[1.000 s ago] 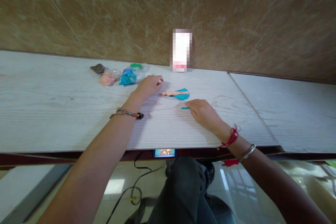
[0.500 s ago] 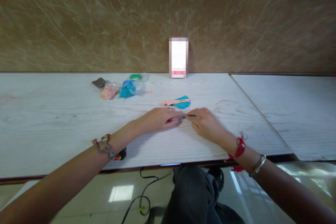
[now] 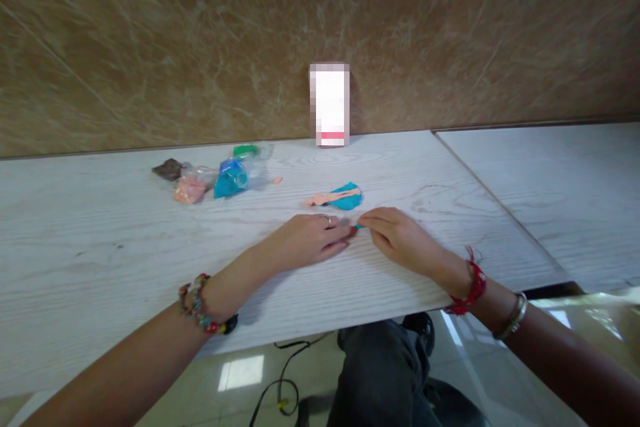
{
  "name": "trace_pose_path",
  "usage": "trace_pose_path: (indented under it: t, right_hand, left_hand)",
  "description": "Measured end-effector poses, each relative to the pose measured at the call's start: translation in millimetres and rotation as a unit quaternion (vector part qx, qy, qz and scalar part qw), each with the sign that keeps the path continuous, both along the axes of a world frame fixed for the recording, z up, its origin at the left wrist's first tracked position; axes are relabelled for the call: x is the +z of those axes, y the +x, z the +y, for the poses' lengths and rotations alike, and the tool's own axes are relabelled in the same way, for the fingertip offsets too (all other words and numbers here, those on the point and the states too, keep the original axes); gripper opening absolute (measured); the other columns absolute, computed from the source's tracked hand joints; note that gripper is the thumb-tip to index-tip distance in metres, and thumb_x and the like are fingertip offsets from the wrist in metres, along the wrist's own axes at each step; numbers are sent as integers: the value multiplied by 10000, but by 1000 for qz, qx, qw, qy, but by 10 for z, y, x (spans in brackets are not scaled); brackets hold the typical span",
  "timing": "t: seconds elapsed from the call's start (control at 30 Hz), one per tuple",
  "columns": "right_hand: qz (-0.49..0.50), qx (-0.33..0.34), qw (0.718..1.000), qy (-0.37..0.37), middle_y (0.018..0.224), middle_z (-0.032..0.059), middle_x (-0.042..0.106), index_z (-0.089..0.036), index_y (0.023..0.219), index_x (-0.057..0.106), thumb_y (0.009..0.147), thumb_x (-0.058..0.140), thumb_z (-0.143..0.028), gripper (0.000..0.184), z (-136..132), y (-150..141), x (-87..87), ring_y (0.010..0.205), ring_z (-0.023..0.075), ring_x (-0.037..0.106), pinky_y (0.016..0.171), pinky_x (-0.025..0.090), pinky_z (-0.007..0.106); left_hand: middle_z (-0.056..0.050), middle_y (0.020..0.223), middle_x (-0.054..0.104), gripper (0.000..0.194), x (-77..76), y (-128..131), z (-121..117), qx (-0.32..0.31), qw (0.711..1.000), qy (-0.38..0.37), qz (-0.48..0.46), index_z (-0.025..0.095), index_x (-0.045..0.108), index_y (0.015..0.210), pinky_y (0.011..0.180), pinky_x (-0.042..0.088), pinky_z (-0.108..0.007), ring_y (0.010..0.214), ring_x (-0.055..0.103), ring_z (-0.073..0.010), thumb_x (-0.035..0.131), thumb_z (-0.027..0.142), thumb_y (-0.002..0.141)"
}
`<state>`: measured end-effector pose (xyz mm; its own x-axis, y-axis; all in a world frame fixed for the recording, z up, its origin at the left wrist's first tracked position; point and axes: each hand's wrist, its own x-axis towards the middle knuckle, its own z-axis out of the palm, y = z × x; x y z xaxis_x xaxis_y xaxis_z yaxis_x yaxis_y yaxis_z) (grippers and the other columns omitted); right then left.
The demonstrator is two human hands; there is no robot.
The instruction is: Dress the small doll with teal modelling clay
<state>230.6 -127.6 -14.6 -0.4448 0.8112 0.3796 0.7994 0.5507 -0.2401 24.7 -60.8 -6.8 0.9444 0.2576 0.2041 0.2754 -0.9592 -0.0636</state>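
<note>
A thin strip of blue clay [image 3: 359,226] shows between my two hands, low over the table. My left hand [image 3: 315,238], with a ring on one finger, has its fingers together and their tips at the strip's left end. My right hand [image 3: 395,233] has its fingers closed over the other end, which they hide. Just beyond the hands lies a flat blue clay piece [image 3: 353,200] with a long peach clay figure [image 3: 323,199] on top, sticking out to the left.
At the back left are a bag of blue clay [image 3: 230,180], a bag of peach clay [image 3: 190,189], a brown packet [image 3: 169,169] and a green one [image 3: 245,151]. A small peach bit [image 3: 277,180] lies nearby. A blurred phone-like panel [image 3: 331,103] leans on the wall.
The fingers of my right hand have straightened over the blue strip, and less of it shows. My left fingertips have moved slightly right. The whole view has tilted a little.
</note>
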Motion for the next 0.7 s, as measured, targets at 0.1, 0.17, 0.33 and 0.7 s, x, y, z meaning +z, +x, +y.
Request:
trace_pose_path:
  t: [0.1, 0.17, 0.33, 0.7]
  right_hand:
    - [-15, -5, 1000, 14, 1006, 99, 666, -126, 1006, 654, 826, 409, -80, 307, -12, 17, 16, 954, 183, 594, 862, 475, 325]
    - [-34, -1, 999, 27, 987, 96, 670, -146, 954, 672, 815, 422, -77, 295, -16, 23, 17, 936, 187, 599, 844, 481, 335]
    - [-38, 13, 999, 37, 972, 107, 670, -123, 932, 677, 790, 443, -64, 280, -13, 25, -15, 922, 200, 603, 822, 491, 346]
    - [-54, 10, 997, 58, 963, 104, 672, -141, 923, 681, 769, 438, -40, 305, -19, 83, -1, 914, 213, 603, 782, 485, 368]
  left_hand:
    - [-26, 942, 667, 290, -10, -1, 12, 4, 1000, -14, 4, 232, 552, 1110, 597, 456, -239, 729, 616, -133, 374, 341, 909]
    - [-32, 965, 665, 299, -11, 0, 18, 7, 1000, -21, 4, 228, 531, 1140, 618, 460, -237, 758, 617, -135, 385, 341, 905]
    - [-35, 911, 663, 330, 5, 18, 8, 6, 1000, -12, 16, 217, 531, 1153, 586, 443, -222, 715, 612, -127, 366, 372, 912]
    - [-34, 936, 665, 341, 59, 49, -37, 35, 998, -27, 34, 222, 529, 1170, 627, 448, -239, 789, 616, -144, 361, 380, 919]
